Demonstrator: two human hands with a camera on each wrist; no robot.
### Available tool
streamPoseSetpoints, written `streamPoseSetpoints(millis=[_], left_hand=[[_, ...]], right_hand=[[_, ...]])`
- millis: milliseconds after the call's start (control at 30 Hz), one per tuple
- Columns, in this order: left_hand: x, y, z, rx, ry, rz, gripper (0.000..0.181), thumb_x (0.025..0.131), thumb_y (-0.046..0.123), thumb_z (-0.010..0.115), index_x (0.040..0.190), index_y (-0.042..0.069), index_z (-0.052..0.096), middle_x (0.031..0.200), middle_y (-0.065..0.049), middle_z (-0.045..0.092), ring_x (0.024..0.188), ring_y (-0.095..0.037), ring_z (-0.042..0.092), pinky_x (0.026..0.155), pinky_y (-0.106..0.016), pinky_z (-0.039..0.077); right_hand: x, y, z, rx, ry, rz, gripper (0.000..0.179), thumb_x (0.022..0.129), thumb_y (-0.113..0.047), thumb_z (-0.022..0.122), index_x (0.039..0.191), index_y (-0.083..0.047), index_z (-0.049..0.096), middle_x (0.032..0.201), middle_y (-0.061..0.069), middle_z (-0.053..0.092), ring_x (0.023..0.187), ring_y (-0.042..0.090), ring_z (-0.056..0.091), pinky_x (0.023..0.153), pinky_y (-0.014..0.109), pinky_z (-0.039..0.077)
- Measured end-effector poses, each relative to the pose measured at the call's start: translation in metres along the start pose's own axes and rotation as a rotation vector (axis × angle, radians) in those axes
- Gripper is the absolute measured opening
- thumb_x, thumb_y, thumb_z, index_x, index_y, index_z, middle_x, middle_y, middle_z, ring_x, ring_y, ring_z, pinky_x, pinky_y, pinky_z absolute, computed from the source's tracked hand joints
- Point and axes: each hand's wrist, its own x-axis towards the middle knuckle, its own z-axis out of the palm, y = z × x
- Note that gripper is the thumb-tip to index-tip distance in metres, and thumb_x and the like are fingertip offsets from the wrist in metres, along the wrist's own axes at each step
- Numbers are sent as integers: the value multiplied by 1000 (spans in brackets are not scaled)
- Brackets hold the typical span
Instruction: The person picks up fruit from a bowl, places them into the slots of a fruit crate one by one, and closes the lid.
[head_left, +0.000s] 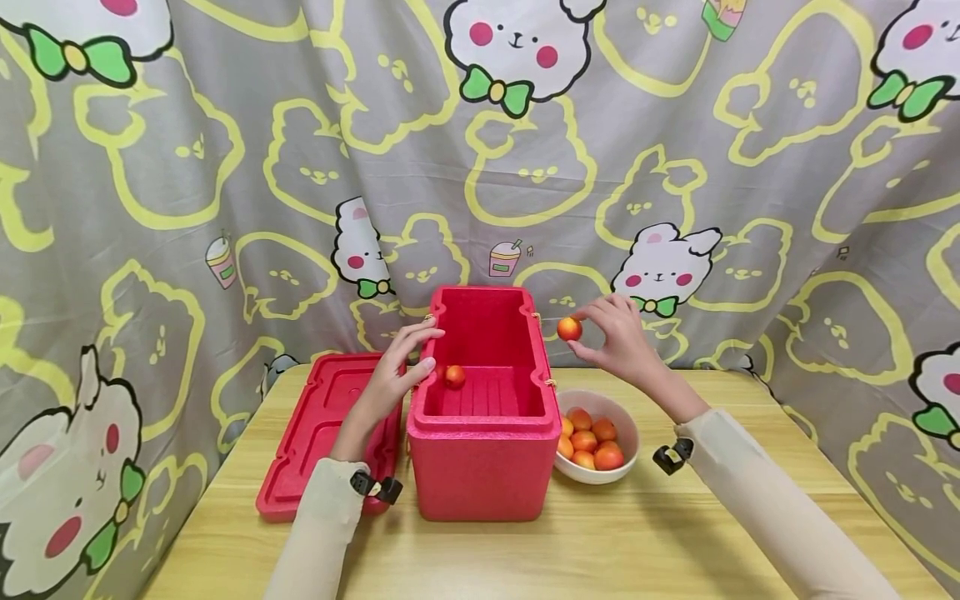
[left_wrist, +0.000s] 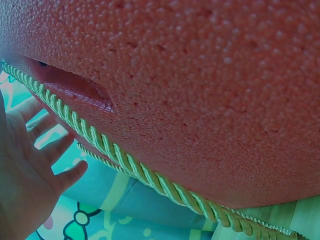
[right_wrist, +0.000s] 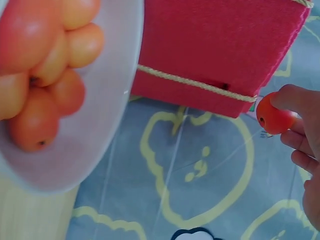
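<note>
My right hand (head_left: 628,343) pinches a small round orange-red fruit (head_left: 569,329) between thumb and fingers, up beside the right wall of the red foam box (head_left: 483,479). In the right wrist view, the pinched fruit (right_wrist: 274,115) shows a dark spot at its end. The box has no lid on, and one similar fruit (head_left: 454,377) lies inside, toward the left wall. Along the box's left rim rests my left hand (head_left: 392,371), fingers extended. From the left wrist, that hand (left_wrist: 30,165) shows spread fingers behind a twisted cord (left_wrist: 100,142) on the box's side.
Right of the box stands a white bowl (head_left: 632,450) with several orange-red fruits (head_left: 583,440). The red lid (head_left: 288,479) lies on the wooden table (head_left: 600,542) at the left, partly under my left arm. A patterned curtain (head_left: 540,250) hangs behind the table.
</note>
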Motion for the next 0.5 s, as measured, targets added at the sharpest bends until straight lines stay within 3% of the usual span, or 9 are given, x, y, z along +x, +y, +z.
streamPoseSetpoints(millis=[267, 500], left_hand=[[0, 1, 0, -9, 0, 7, 52, 92, 9, 59, 144, 15, 55, 159, -13, 39, 149, -25, 33, 109, -66, 43], [0, 2, 0, -3, 0, 3, 51, 93, 13, 60, 144, 15, 55, 159, -12, 39, 149, -24, 33, 110, -64, 44]], right_hand=[[25, -14, -3, 18, 35, -32, 39, 71, -13, 90, 103, -3, 72, 100, 13, 72, 102, 30, 55, 95, 55, 37], [45, -29, -6, 30, 8, -61, 38, 73, -16, 90, 105, -5, 72, 103, 11, 72, 104, 29, 56, 98, 55, 35]])
